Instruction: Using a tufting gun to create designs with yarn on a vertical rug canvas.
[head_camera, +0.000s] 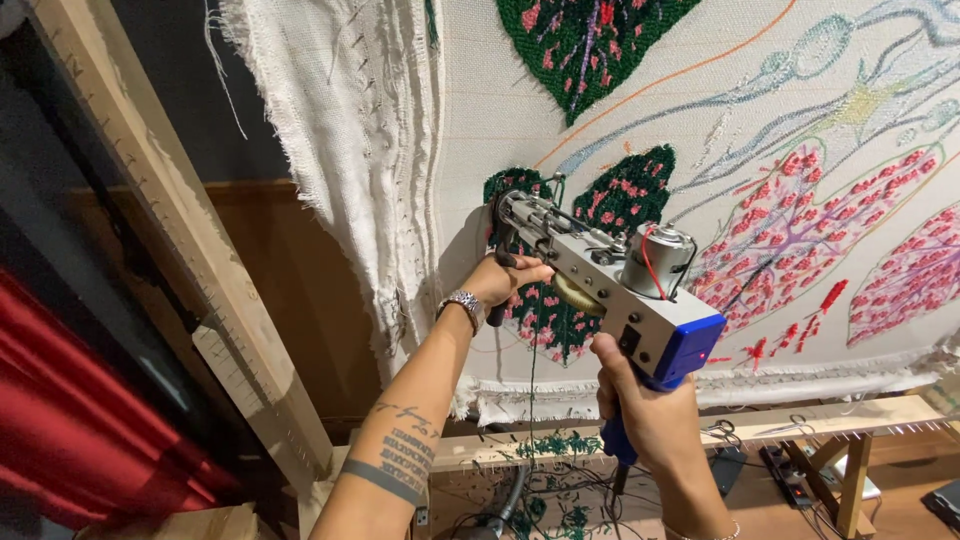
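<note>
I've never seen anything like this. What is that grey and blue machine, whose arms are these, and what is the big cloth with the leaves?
This is one picture from a camera worn on a person's head, so the arms are that person's own. The right hand grips the blue handle of a tufting gun, a powered hand tool with a small motor on top. The left hand, with a wristwatch, holds the front grip. The gun's tip presses against a stretched cloth on a wooden frame, covered with green and pink yarn leaves. Scissors lie on the lower frame rail.
</note>
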